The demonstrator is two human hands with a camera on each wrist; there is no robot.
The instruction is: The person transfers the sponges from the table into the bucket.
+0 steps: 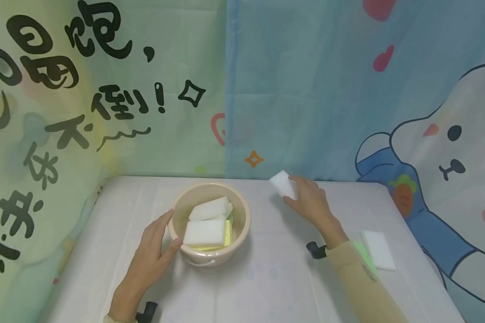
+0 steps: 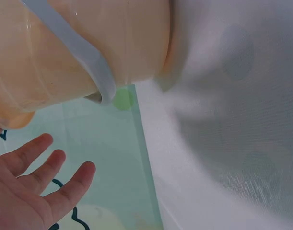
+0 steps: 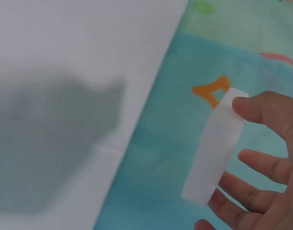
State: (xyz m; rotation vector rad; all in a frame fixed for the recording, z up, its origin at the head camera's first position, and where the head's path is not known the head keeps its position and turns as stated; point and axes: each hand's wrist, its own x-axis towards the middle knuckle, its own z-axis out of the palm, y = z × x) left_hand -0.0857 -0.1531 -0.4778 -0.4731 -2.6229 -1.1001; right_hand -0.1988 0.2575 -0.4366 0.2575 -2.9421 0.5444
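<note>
A cream bucket [image 1: 242,233] with a pale handle [image 2: 88,57] stands left of the table's middle. Several white sponges [image 1: 205,232] and some yellow pieces [image 1: 228,233] lie inside it. My left hand [image 1: 151,251] rests at the bucket's left rim, its fingers spread and fairly straight. To the right of the bucket, my right hand [image 1: 309,202] pinches a white sponge block [image 1: 284,184] between thumb and fingers, raised above the table's back part. The right wrist view shows that same white sponge [image 3: 215,148] from its narrow side, held by the thumb and fingertips.
On the table's right lie another white sponge [image 1: 378,250] and a green piece [image 1: 363,255], partly hidden by the right sleeve [image 1: 359,273]. A white cloth [image 1: 266,278] covers the table. Printed curtains [image 1: 291,89] hang along the back and sides.
</note>
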